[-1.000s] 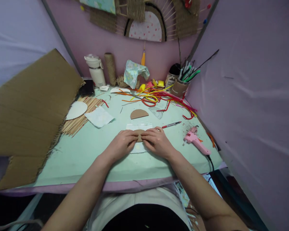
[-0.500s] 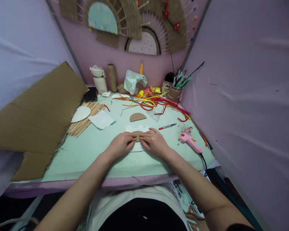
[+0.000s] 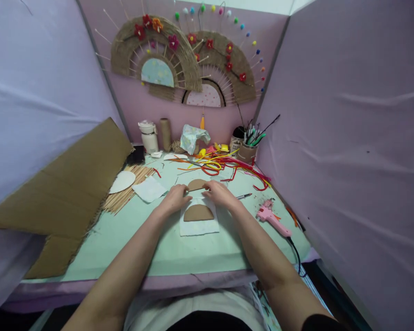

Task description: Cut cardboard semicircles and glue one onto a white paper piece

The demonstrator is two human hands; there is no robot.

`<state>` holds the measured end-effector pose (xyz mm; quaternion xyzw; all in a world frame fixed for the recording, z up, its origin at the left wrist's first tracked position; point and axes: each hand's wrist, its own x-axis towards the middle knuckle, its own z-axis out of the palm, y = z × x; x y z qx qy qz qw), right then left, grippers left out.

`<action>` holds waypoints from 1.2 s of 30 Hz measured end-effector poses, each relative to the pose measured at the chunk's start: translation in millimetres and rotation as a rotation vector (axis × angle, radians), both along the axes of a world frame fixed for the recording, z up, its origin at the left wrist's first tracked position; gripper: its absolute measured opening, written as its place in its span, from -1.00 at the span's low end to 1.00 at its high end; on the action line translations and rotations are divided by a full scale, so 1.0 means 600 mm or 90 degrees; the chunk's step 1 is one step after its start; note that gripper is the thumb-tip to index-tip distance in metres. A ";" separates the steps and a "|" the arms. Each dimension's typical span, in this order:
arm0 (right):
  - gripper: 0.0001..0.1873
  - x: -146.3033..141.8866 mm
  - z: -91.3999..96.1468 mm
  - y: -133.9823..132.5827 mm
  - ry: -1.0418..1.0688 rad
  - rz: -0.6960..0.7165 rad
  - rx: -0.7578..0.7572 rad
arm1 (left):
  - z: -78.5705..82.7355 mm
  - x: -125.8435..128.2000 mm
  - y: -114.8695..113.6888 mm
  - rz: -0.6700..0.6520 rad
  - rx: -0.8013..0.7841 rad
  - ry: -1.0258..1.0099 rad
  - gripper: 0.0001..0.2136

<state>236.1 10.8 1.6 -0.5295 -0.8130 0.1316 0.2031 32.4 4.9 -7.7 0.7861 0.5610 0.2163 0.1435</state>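
Observation:
A tan cardboard half-circle (image 3: 198, 213) lies flat on a pale, faintly patterned cloth piece (image 3: 200, 228), its straight edge toward me. Just beyond it, a second cardboard half-circle (image 3: 196, 185) rests on the table, partly covered by my fingers. My left hand (image 3: 175, 198) is at its left end, thumb and fingers apart. At the right end is my right hand (image 3: 220, 194), also with thumb and fingers apart. Fingertips of both hands reach the ends of this farther piece; the exact contact is hard to see.
A pink glue gun (image 3: 273, 220) with a black cord lies right, near a pen (image 3: 244, 196). Colourful pipe cleaners (image 3: 227, 161) and scissors (image 3: 210, 168) spread behind. Left are thin wooden sticks (image 3: 119, 200), a white oval (image 3: 123, 182) and a large cardboard sheet (image 3: 62, 184).
Both hands have left the half-circle on the cloth and moved forward to the farther half-circle. The nearer piece and cloth are now uncovered. The camera view has tilted up.

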 end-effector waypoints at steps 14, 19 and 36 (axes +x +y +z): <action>-0.76 -0.006 -0.024 -0.008 0.191 0.055 -0.110 | 0.007 0.000 -0.015 0.015 0.015 -0.112 -0.90; -0.58 -0.006 -0.024 -0.005 0.375 0.091 -0.145 | 0.022 0.001 -0.023 0.013 0.058 -0.210 -0.90; -0.88 -0.010 -0.030 -0.013 0.412 0.133 0.109 | 0.013 -0.011 -0.019 -0.130 -0.024 -0.361 -0.76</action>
